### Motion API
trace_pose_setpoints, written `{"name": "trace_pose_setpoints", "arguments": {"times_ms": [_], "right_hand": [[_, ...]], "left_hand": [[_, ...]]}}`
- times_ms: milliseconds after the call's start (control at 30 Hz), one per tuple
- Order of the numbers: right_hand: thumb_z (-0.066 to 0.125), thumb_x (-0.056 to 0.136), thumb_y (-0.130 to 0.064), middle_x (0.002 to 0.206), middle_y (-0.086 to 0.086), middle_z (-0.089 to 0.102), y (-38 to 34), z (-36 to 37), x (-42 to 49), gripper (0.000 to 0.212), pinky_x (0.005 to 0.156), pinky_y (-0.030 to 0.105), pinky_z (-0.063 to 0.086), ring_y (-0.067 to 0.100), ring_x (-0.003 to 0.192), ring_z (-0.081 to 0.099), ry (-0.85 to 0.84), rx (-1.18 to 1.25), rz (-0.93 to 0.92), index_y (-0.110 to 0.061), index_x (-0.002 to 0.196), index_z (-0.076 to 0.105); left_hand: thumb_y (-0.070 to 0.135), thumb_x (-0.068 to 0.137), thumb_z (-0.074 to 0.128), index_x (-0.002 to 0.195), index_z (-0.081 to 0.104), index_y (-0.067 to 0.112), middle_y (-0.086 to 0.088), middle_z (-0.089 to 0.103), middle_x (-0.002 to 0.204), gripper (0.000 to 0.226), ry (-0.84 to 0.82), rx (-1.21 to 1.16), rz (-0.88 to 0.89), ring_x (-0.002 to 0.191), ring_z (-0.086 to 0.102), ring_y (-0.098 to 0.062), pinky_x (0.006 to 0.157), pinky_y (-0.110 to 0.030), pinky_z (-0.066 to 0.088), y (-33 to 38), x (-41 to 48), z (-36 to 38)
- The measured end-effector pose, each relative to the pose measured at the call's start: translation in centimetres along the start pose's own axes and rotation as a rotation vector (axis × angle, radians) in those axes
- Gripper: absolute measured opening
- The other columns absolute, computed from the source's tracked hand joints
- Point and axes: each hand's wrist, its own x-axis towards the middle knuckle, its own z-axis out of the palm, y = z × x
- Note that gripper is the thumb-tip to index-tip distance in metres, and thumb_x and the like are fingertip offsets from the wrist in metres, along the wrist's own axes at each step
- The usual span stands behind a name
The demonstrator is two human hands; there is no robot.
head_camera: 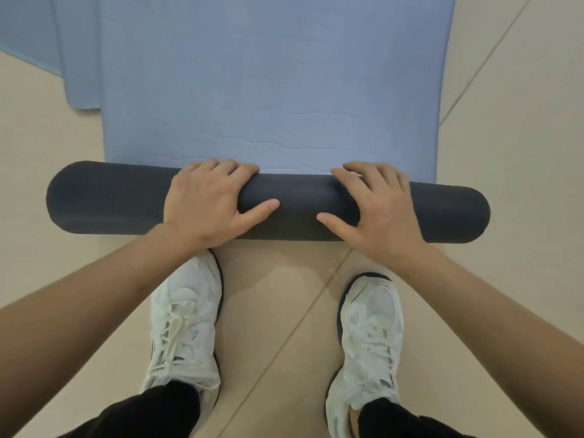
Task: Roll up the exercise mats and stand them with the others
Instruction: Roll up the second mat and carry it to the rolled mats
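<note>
A blue exercise mat [268,90] lies flat on the floor, stretching away from me. Its near end is wound into a thick roll [104,200] whose outer side is dark grey, lying crosswise just ahead of my feet. My left hand [208,203] presses on top of the roll left of centre, fingers curled over its far side and thumb pointing right. My right hand [379,210] presses on it right of centre in the same way, thumb pointing left.
A second blue mat [82,64] lies flat at the far left, partly under the first. The floor is beige tile [512,105] with thin joints. My two white sneakers [186,317] stand just behind the roll.
</note>
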Motion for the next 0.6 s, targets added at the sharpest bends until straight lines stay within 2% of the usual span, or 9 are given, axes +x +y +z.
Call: {"name": "trace_pose_setpoints", "arguments": {"times_ms": [67, 133, 200, 300, 467, 533, 600], "right_hand": [[0.064, 0.092, -0.057, 0.135, 0.013, 0.063, -0.8, 1.1, -0.9, 0.062, 0.106, 0.053, 0.040, 0.036, 0.122, 0.058, 0.137, -0.034, -0.009, -0.011, 0.133, 0.066], [0.059, 0.096, -0.059, 0.142, 0.016, 0.060, -1.2, 2.1, -1.2, 0.066, 0.114, 0.058, 0.035, 0.039, 0.133, 0.053, 0.149, -0.097, -0.001, -0.010, 0.140, 0.062], [0.051, 0.098, -0.064, 0.149, 0.016, 0.055, -0.9, 2.7, -0.6, 0.072, 0.118, 0.061, 0.029, 0.039, 0.141, 0.048, 0.122, -0.165, 0.002, -0.011, 0.146, 0.056], [0.037, 0.099, -0.071, 0.149, 0.014, 0.055, 0.2, 2.5, 1.8, 0.077, 0.120, 0.057, 0.027, 0.037, 0.140, 0.048, 0.024, -0.217, 0.021, -0.014, 0.148, 0.053], [0.027, 0.096, -0.075, 0.136, 0.000, 0.061, 1.6, 1.5, 6.0, 0.075, 0.117, 0.046, 0.030, 0.026, 0.127, 0.053, -0.130, -0.173, 0.091, -0.024, 0.143, 0.053], [0.025, 0.094, -0.077, 0.135, -0.004, 0.061, 2.0, 1.0, 7.2, 0.074, 0.115, 0.043, 0.031, 0.023, 0.125, 0.053, -0.175, -0.139, 0.110, -0.028, 0.142, 0.052], [0.022, 0.094, -0.079, 0.138, -0.007, 0.061, 2.3, 0.7, 8.3, 0.075, 0.114, 0.041, 0.031, 0.021, 0.127, 0.052, -0.233, -0.112, 0.126, -0.031, 0.144, 0.051]], "left_hand": [[0.084, 0.089, 0.021, 0.123, 0.063, 0.030, 0.002, 0.071, 0.102, 0.077, -0.043, 0.009, -0.007, 0.093, 0.066, -0.028, 0.068, -0.035, 0.039, -0.6, 1.8, -0.5], [0.086, 0.087, 0.013, 0.117, 0.062, 0.032, 0.006, 0.069, 0.094, 0.079, -0.092, -0.005, 0.001, 0.087, 0.065, -0.025, 0.061, -0.034, 0.035, -1.4, 3.7, -0.7], [0.088, 0.084, 0.011, 0.111, 0.062, 0.032, 0.009, 0.068, 0.091, 0.081, -0.156, -0.048, 0.002, 0.085, 0.064, -0.022, 0.062, -0.035, 0.036, -2.1, 5.4, -0.6], [0.083, 0.088, 0.018, 0.120, 0.065, 0.031, 0.007, 0.071, 0.108, 0.077, -0.115, -0.098, -0.003, 0.101, 0.065, -0.024, 0.074, -0.038, 0.043, -2.6, 7.1, -0.7], [0.052, 0.098, 0.047, 0.125, 0.068, 0.017, -0.004, 0.072, 0.120, 0.049, 0.241, -0.148, -0.008, 0.107, 0.064, -0.033, 0.091, -0.045, 0.042, -1.1, 4.7, -1.3], [0.048, 0.098, 0.052, 0.131, 0.065, 0.015, -0.005, 0.068, 0.132, 0.048, 0.297, -0.104, 0.015, 0.118, 0.061, -0.032, 0.098, -0.047, 0.041, -0.2, 2.8, -0.4], [0.048, 0.099, 0.052, 0.139, 0.061, 0.013, -0.008, 0.060, 0.145, 0.054, 0.298, -0.046, 0.021, 0.134, 0.054, -0.032, 0.112, -0.049, 0.037, 0.1, 1.7, 0.9]]}}
